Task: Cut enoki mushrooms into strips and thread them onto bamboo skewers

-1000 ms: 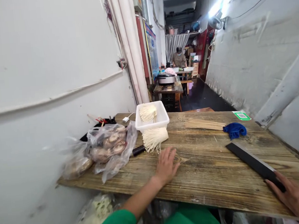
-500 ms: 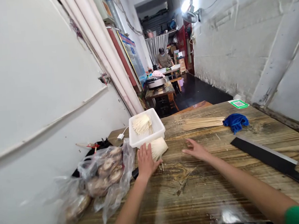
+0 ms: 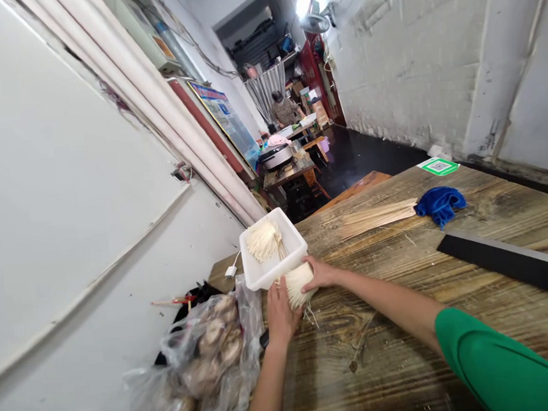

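Note:
A bundle of white enoki mushrooms [image 3: 298, 283] lies on the wooden table [image 3: 409, 321], just in front of a white plastic tub [image 3: 273, 267]. My left hand [image 3: 281, 312] curls against the bundle's left end. My right hand [image 3: 321, 273] grips its right side, fingers wrapped on it. The tub holds another enoki bundle [image 3: 262, 240]. A long black cleaver [image 3: 514, 264] lies flat on the table at the right, away from both hands.
Clear plastic bags of brown mushrooms [image 3: 205, 355] sit at the table's left edge by the wall. Bamboo skewers [image 3: 375, 217] and a blue cloth [image 3: 441, 202] lie at the far side. Further down the corridor stands a person [image 3: 285, 109] beside tables and a pot [image 3: 275, 157].
My right hand left the cleaver's handle and crossed to the enoki bundle. My left hand moved forward onto the bundle. Both hands now hold it; the view tilted left.

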`<state>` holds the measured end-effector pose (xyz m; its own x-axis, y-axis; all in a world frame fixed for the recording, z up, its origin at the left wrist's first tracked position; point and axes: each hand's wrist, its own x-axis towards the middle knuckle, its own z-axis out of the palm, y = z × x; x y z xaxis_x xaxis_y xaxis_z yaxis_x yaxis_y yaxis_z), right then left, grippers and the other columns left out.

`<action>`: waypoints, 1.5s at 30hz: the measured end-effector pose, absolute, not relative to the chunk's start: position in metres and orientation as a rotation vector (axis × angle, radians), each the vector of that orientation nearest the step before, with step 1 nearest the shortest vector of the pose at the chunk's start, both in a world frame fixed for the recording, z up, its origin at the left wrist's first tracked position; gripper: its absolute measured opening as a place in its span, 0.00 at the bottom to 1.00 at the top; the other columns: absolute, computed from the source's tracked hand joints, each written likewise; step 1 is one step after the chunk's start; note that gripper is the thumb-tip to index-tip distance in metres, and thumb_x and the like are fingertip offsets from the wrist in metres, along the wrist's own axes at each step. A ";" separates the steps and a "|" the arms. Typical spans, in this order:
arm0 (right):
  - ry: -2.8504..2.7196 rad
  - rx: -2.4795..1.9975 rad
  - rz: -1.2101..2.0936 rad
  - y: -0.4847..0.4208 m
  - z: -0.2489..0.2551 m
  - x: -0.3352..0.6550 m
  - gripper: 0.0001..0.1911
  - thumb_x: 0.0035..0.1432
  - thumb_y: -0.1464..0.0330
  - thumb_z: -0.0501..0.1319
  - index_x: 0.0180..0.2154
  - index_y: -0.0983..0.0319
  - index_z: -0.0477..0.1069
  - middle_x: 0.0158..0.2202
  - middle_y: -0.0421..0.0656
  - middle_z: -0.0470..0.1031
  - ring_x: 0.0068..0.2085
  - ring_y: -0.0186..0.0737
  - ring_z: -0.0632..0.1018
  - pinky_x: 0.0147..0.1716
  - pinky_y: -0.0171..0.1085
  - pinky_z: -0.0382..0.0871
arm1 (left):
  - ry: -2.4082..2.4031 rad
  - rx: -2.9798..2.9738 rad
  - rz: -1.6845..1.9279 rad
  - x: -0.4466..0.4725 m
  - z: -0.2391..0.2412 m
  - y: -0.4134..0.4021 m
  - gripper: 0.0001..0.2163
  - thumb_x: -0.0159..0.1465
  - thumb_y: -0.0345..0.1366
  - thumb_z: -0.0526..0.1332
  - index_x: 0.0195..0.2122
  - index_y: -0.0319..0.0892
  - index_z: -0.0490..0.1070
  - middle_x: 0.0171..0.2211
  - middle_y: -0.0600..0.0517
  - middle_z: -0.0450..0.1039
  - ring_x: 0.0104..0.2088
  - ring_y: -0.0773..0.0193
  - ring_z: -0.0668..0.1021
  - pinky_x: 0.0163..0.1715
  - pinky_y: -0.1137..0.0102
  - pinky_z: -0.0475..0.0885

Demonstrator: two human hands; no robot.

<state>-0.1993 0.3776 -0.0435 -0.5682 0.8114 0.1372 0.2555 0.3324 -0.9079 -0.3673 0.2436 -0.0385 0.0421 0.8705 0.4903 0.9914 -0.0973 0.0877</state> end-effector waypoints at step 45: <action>-1.529 -2.004 0.348 0.178 -0.008 0.200 0.20 0.64 0.63 0.46 0.49 0.69 0.64 0.42 0.61 0.70 0.48 0.60 0.69 0.45 0.54 0.59 | -1.431 -2.789 -0.335 -0.131 0.054 0.274 0.26 0.70 0.43 0.36 0.67 0.43 0.36 0.66 0.43 0.50 0.66 0.57 0.55 0.62 0.47 0.27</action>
